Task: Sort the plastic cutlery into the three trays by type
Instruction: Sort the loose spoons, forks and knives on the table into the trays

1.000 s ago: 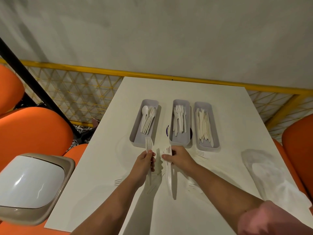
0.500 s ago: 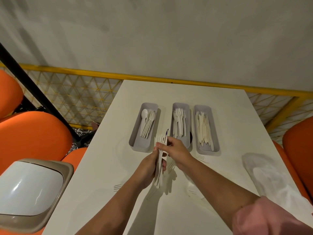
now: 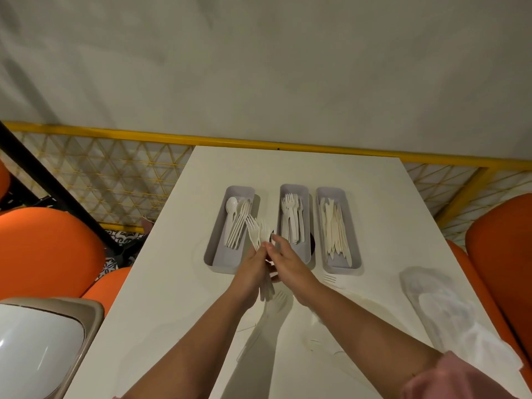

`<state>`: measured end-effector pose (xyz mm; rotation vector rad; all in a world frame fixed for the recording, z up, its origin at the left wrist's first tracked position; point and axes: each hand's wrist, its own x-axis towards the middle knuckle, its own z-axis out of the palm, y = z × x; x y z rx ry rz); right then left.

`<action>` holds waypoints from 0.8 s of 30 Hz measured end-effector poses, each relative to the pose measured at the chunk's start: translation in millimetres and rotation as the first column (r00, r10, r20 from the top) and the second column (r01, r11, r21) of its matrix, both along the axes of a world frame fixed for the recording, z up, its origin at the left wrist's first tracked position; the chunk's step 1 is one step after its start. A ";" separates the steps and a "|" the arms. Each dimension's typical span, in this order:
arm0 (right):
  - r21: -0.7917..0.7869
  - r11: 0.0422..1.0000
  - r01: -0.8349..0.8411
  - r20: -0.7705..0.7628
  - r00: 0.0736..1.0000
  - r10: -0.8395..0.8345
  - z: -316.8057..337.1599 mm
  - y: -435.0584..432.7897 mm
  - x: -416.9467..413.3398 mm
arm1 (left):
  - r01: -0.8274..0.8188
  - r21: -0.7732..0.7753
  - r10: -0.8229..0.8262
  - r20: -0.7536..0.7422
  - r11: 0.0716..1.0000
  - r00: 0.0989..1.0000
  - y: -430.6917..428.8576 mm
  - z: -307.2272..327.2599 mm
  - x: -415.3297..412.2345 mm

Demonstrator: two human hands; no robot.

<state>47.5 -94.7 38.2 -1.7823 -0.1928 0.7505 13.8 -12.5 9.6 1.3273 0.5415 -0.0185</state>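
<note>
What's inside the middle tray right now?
The middle tray holds white plastic forks, tines pointing away. The right hand covers its near end, so anything lying there is hidden.

**Both hands meeting at one bunch**

My two forearms reach forward and converge, the left forearm (image 3: pixel 190 341) coming up from the lower left, the right forearm (image 3: pixel 362 323) from the lower right with a pink sleeve (image 3: pixel 460 378) pushed up near the elbow. My left hand (image 3: pixel 252 269) is curled round a bunch of forks (image 3: pixel 254 230), tines pointing away from me and handles sticking out below the palm. My right hand (image 3: pixel 289 263) lies just beside it, touching, its fingers (image 3: pixel 275 240) fairly straight against the bunch; whether they pinch or only press, I cannot tell.
</note>
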 end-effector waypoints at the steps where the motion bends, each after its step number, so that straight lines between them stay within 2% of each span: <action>1: 0.016 1.000 -0.004 -0.009 1.000 0.004 -1.1 -0.1 -0.3 | -0.001 -0.001 0.001 -0.007 1.000 1.000 -0.5 3.4 1.3; 5: -0.035 0.998 -0.057 0.020 0.998 0.058 -4.3 -9.0 9.8 | -0.012 0.047 0.013 -0.040 0.999 0.999 -1.8 6.9 12.8; 12: -0.254 0.945 -0.208 0.222 0.938 0.267 -11.7 -10.5 20.2 | 0.034 0.111 -0.016 -0.159 0.993 0.987 -7.9 -0.1 37.6; 18: -0.269 0.959 -0.094 0.356 0.915 0.189 -15.1 -11.2 31.1 | 0.051 0.263 -0.006 -0.167 0.964 0.986 -10.8 0.9 58.7; 24: -0.302 0.948 -0.099 0.313 0.929 0.197 -16.9 -14.4 55.8 | 0.099 0.293 -0.044 -0.188 0.951 0.981 -2.6 5.8 72.6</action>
